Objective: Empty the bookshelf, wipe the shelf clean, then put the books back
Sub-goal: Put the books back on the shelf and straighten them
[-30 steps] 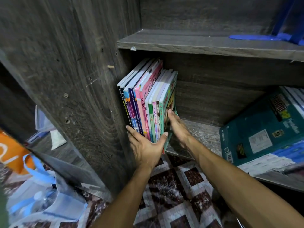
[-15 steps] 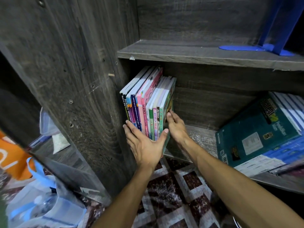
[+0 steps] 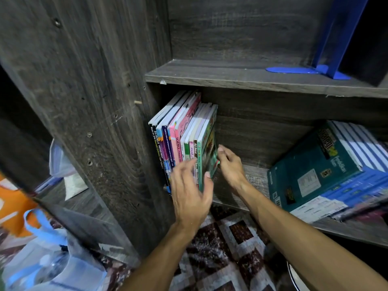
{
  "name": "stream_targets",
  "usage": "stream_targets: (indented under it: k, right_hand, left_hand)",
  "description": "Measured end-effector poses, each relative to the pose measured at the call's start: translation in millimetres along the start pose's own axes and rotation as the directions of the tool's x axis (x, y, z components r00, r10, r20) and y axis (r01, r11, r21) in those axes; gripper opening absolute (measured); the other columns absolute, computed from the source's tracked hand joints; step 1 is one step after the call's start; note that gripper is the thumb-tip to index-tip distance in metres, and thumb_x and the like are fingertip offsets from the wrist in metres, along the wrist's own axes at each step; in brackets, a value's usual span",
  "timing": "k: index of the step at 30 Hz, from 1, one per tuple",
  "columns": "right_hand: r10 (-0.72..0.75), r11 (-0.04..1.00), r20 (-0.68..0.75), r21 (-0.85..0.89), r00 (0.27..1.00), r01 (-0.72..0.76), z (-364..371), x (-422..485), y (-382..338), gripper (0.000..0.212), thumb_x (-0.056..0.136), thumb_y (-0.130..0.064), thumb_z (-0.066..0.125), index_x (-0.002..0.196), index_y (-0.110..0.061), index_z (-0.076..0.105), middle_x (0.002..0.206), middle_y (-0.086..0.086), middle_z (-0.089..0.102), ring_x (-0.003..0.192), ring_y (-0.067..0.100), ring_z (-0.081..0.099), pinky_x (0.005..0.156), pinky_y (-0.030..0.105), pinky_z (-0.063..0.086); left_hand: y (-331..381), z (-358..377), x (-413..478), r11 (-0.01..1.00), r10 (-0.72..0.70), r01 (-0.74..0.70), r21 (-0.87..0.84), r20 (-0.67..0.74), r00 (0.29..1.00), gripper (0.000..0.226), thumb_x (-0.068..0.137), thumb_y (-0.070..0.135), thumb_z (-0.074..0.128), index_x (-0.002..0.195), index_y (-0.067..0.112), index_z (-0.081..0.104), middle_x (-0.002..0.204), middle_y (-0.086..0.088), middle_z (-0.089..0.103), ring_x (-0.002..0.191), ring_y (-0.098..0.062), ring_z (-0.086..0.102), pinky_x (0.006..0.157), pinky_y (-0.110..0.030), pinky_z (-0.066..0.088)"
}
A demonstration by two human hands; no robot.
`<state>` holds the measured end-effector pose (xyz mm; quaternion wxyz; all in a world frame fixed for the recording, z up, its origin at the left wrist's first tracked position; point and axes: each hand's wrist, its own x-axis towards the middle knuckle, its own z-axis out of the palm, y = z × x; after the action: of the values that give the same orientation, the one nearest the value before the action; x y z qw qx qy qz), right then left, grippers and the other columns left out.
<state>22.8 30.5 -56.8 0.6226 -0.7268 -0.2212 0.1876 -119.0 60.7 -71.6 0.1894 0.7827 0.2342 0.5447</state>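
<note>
Several thin books [image 3: 178,133] stand upright at the left end of the lower shelf [image 3: 254,175], against the bookcase's side panel [image 3: 94,122]. The rightmost is a green book [image 3: 207,137] with a slightly bowed cover. My left hand [image 3: 189,192] lies over the lower spines with its fingers spread and fairly straight, thumb at the green book's front edge. My right hand [image 3: 231,166] is on the shelf beside the row, its bent fingertips touching the green book's cover. A second pile topped by a teal book [image 3: 310,164] leans at the shelf's right end.
The upper shelf [image 3: 231,78] carries a blue bookend [image 3: 298,70]. Between the two groups of books the lower shelf board is bare. On the patterned floor [image 3: 220,248] to the left lie a clear plastic bag with blue handles [image 3: 48,265] and an orange item [image 3: 12,206].
The books have slid back into the shelf. My left hand has shifted from cupping the row's base to lying over the spines. My right hand has gone from flat on the cover to bent fingertips.
</note>
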Motion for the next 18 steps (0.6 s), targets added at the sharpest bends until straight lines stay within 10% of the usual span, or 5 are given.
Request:
stream_targets:
  k: [4, 11, 18]
  right_hand:
    - [-0.015, 0.999, -0.054, -0.037, 0.998, 0.013, -21, -15, 10, 0.034, 0.104, -0.017, 0.051, 0.137, -0.012, 0.058, 0.126, -0.002, 0.062, 0.117, 0.010, 0.058, 0.080, 0.000, 0.040]
    - [-0.074, 0.984, -0.271, -0.176, 0.960, 0.026, -88, -61, 32, 0.027, 0.100, -0.018, 0.056, 0.124, -0.023, 0.068, 0.122, -0.005, 0.069, 0.114, 0.011, 0.061, 0.104, 0.029, 0.046]
    - [-0.260, 0.962, -0.664, -0.240, 0.701, 0.129, -146, -106, 50, 0.014, 0.097, -0.016, 0.058, 0.108, -0.023, 0.063, 0.095, -0.004, 0.065, 0.086, 0.015, 0.061, 0.084, 0.031, 0.049]
  left_hand:
    - [16, 9, -6, 0.987, 0.032, 0.010, -0.163, 0.250, 0.968, 0.028, 0.093, 0.018, 0.059, 0.120, 0.013, 0.059, 0.108, 0.003, 0.060, 0.100, -0.011, 0.061, 0.086, -0.038, 0.053]
    - [65, 39, 0, 0.973, 0.046, 0.055, -0.226, 0.418, 0.907, 0.037, 0.094, 0.037, 0.048, 0.123, 0.018, 0.061, 0.114, 0.005, 0.060, 0.108, -0.011, 0.058, 0.095, -0.030, 0.046]
    - [123, 88, -4, 0.927, 0.197, 0.013, -0.374, 0.516, 0.834, 0.038, 0.094, 0.034, 0.057, 0.128, 0.017, 0.062, 0.121, 0.001, 0.058, 0.114, -0.011, 0.056, 0.099, -0.026, 0.044]
